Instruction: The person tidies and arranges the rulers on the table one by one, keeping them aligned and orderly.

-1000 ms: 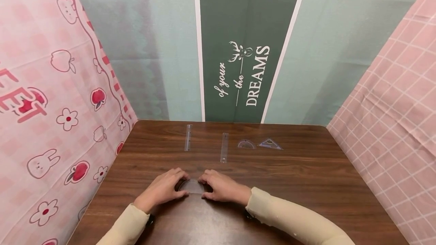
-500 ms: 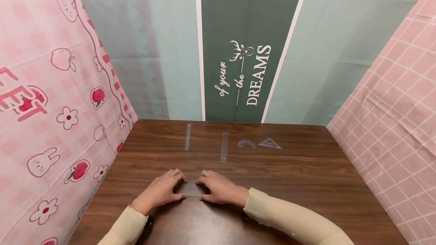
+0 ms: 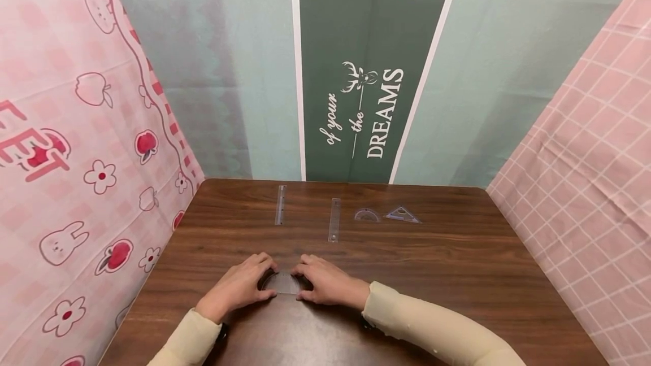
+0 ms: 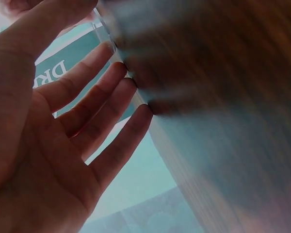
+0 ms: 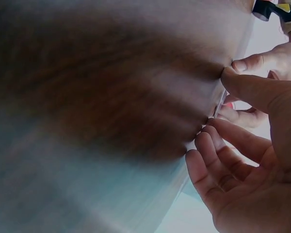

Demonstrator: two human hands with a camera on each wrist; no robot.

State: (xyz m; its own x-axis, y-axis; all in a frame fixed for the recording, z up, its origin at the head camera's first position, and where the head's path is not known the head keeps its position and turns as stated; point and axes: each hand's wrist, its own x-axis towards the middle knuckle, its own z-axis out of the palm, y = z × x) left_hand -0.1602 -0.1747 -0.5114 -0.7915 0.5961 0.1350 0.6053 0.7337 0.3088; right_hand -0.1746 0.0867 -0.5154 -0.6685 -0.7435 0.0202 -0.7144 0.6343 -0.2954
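Where the left hand [image 3: 246, 279] and right hand [image 3: 324, 279] face each other, a clear protractor [image 3: 285, 285] lies between them, apparently flat on the tabletop [image 3: 437, 275], each hand gripping one end. Its long axis runs from hand to hand, straight edge on the thumb side, arc facing away. The step looks like positioning; the next move likely calls for steady, level handling.
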